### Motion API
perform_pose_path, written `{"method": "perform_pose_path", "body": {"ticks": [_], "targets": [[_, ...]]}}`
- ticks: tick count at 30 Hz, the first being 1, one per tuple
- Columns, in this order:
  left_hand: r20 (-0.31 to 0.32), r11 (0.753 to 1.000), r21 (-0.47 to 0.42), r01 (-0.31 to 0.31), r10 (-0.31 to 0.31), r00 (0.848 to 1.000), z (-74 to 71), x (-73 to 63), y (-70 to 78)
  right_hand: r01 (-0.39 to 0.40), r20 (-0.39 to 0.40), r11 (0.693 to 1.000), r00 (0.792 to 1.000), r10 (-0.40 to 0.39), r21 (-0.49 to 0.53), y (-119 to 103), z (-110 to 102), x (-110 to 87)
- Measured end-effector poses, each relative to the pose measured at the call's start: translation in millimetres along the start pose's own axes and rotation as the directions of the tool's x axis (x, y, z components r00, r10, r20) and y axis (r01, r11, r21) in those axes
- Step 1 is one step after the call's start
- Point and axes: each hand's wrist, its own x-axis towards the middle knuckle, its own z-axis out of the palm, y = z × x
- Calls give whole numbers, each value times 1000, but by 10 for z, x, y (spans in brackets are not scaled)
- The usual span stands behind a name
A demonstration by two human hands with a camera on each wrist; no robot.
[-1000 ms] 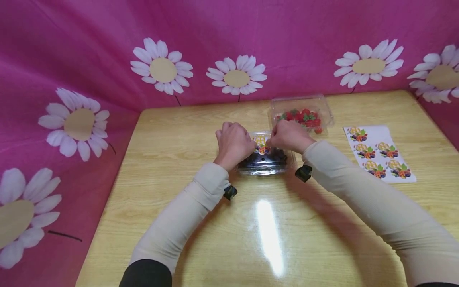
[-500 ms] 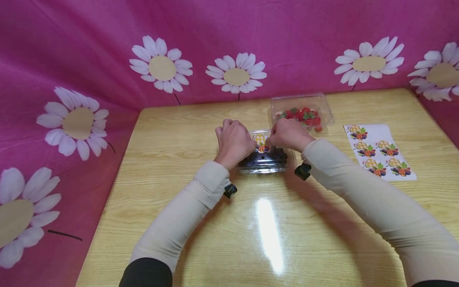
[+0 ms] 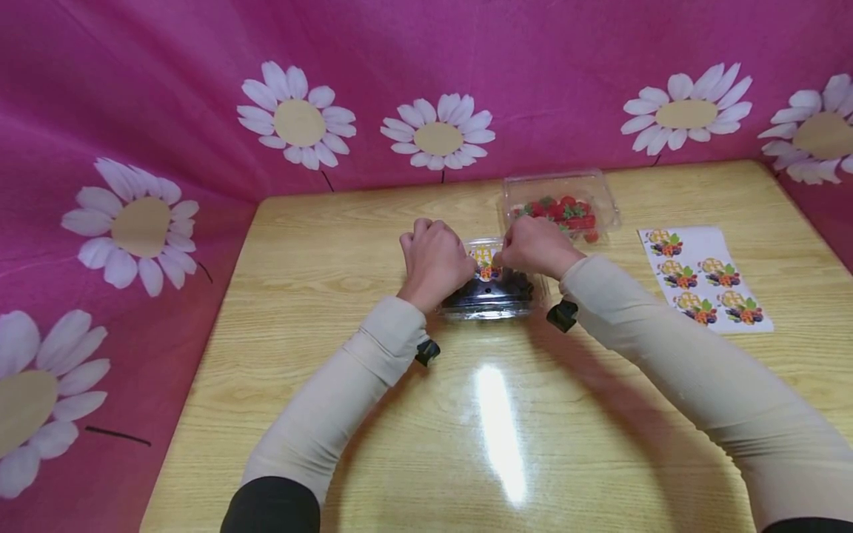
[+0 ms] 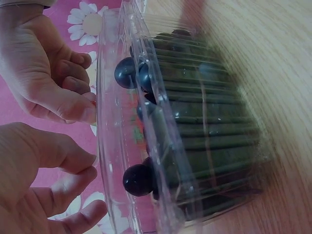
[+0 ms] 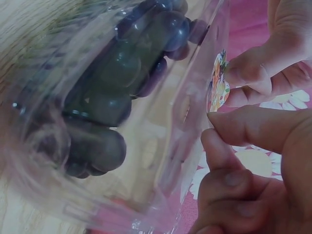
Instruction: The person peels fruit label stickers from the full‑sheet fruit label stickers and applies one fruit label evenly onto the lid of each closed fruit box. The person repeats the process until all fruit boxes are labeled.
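A clear plastic clamshell box of dark grapes stands on the table with its lid down. At the middle of the lid's top is a colourful fruit sticker. My left hand pinches the sticker's left edge between thumb and forefinger. From the other side, my right hand pinches the right edge, its remaining fingers curled. In the left wrist view, the left fingertips lie close against the lid. Whether the sticker's back touches the plastic is hard to tell.
Behind the right hand is a second clear box with strawberries in it. A white sheet bearing several fruit stickers lies at the right of the wooden table. A pink flowered cloth hangs behind.
Both hands stay at the sticker with almost no movement. The whole head view has shifted slightly upward.
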Motion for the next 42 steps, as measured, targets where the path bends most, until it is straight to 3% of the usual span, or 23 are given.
{"method": "perform_pose_path", "body": {"ticks": [9, 28, 42], "targets": [[8, 999, 27, 19, -19, 1000, 16, 6, 6, 0, -6, 1000, 1000, 0, -15, -7, 14, -7], [24, 999, -16, 32, -31, 999, 17, 10, -7, 10, -30, 1000, 1000, -11, -17, -6, 17, -9], [-1, 1000, 21, -10, 10, 1000, 20, -2, -9, 25, -43, 999, 999, -26, -31, 6, 6, -8]]}}
